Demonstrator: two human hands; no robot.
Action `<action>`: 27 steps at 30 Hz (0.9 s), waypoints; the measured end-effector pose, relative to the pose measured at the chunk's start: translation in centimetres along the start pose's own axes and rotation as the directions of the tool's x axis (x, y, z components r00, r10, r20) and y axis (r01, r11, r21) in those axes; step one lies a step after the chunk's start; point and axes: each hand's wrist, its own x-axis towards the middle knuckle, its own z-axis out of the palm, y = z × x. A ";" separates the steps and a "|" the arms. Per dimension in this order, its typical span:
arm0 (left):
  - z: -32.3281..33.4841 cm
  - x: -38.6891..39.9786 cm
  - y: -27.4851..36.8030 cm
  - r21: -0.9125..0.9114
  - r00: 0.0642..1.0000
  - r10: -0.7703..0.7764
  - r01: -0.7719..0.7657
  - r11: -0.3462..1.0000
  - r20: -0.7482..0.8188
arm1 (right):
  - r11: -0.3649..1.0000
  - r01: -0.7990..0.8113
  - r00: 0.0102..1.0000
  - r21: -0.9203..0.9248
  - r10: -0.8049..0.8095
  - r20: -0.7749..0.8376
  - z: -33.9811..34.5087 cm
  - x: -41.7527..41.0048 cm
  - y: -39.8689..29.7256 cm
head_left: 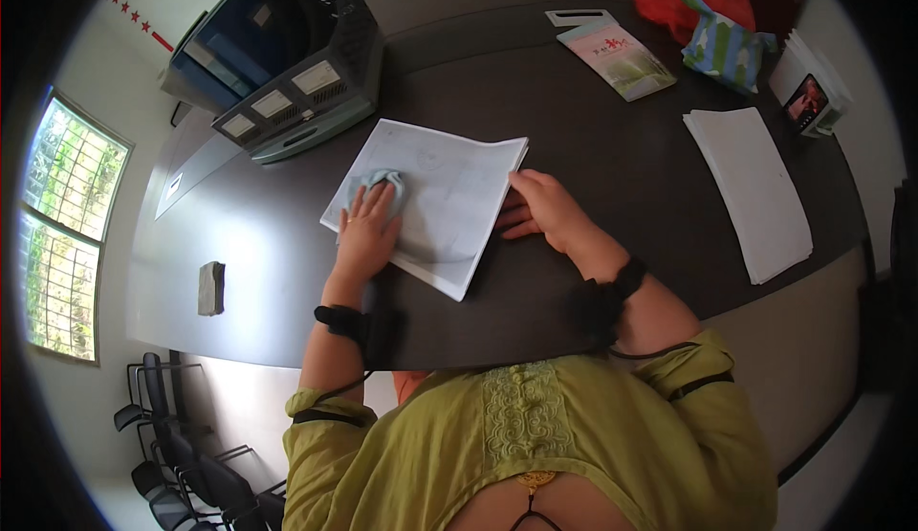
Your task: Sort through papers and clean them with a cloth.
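A stack of white paper sheets [445, 194] lies at a slant on the dark desk before me. Near its left edge my left hand [369, 229] presses down on a light-blue cloth [387, 181], which is bunched under the fingers. At the stack's right edge is my right hand [534, 208], with the thumb on top at the edge and the other fingers lower, beside or partly under the sheets. How firmly it grips the stack cannot be seen.
A cabinet-like device with dark panels [301, 100] stands at the back left. A folded grey cloth [211, 288] lies left. On the right are a second paper stack [753, 194], a booklet [618, 61], a striped bag [724, 50] and a phone [807, 104] leaning upright.
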 end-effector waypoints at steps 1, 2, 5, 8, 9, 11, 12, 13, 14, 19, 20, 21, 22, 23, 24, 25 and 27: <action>0.0 -0.5 0.5 -0.021 0.999 0.043 -0.043 0.999 0.018 | 1.000 -0.004 1.000 0.001 0.004 0.007 0.1 0.0 0.1; 0.3 -0.8 1.4 -0.028 0.995 0.093 -0.092 0.995 0.029 | 1.000 0.006 1.000 0.025 -0.005 -0.027 0.1 0.1 0.3; -0.2 -2.4 5.3 -0.077 0.960 0.274 -0.270 0.960 0.051 | 0.999 0.001 0.999 0.043 0.001 -0.051 -0.6 0.6 0.6; -0.6 -4.3 7.8 -0.177 0.915 0.401 -0.390 0.904 0.033 | 0.986 -0.028 0.999 0.165 0.021 0.039 -0.8 0.9 0.5; -0.8 -4.7 8.0 -0.179 0.918 0.396 -0.385 0.905 0.026 | 0.987 -0.028 0.999 0.156 0.022 0.043 -0.5 0.7 0.4; -1.1 -5.5 8.1 -0.243 0.877 0.478 -0.452 0.858 0.054 | 0.998 0.052 0.999 0.033 -0.051 -0.013 0.0 0.1 0.5; -1.3 -5.9 8.2 -0.272 0.858 0.510 -0.479 0.835 0.056 | 0.998 0.055 0.998 0.026 -0.055 -0.013 -0.1 0.0 0.6; -1.4 -6.3 8.1 -0.273 0.859 0.509 -0.479 0.834 0.049 | 0.997 0.079 0.997 -0.008 -0.079 0.004 -0.4 0.1 0.8; -1.5 -6.6 7.9 -0.276 0.831 0.552 -0.514 0.812 0.076 | 0.994 0.102 0.995 -0.040 -0.102 0.022 -0.7 0.0 0.9; -2.0 -7.8 6.4 -0.417 0.823 0.565 -0.491 0.765 0.068 | 0.989 0.079 0.995 -0.124 -0.071 0.068 -0.8 -0.2 0.6; -2.1 -7.7 6.1 -0.418 0.824 0.563 -0.490 0.765 0.064 | 0.988 0.086 0.991 -0.131 -0.072 0.109 -0.9 -0.2 0.7; -2.2 -7.4 5.9 -0.406 0.836 0.545 -0.475 0.780 0.068 | 0.987 0.087 0.991 -0.138 -0.071 0.114 -1.0 -0.1 0.7; -2.3 -7.1 5.6 -0.395 0.847 0.527 -0.461 0.795 0.071 | 0.985 0.084 0.988 -0.152 -0.063 0.138 -1.1 0.1 0.8; -2.1 -6.6 5.2 -0.396 0.850 0.522 -0.459 0.796 0.064 | 0.983 0.081 0.985 -0.165 -0.054 0.162 -1.1 0.2 0.8; -1.8 -5.8 4.5 -0.385 0.883 0.465 -0.409 0.827 0.062 | 0.982 0.083 0.984 -0.172 -0.054 0.168 -1.1 0.2 0.9; -1.3 -5.0 3.8 -0.375 0.911 0.409 -0.360 0.854 0.057 | 0.983 0.079 0.981 -0.167 -0.047 0.187 -1.0 0.0 0.9; 0.0 -2.7 1.7 -0.202 0.972 0.231 -0.218 0.955 0.043 | 0.983 0.078 0.979 -0.168 -0.044 0.201 -0.8 -0.6 0.8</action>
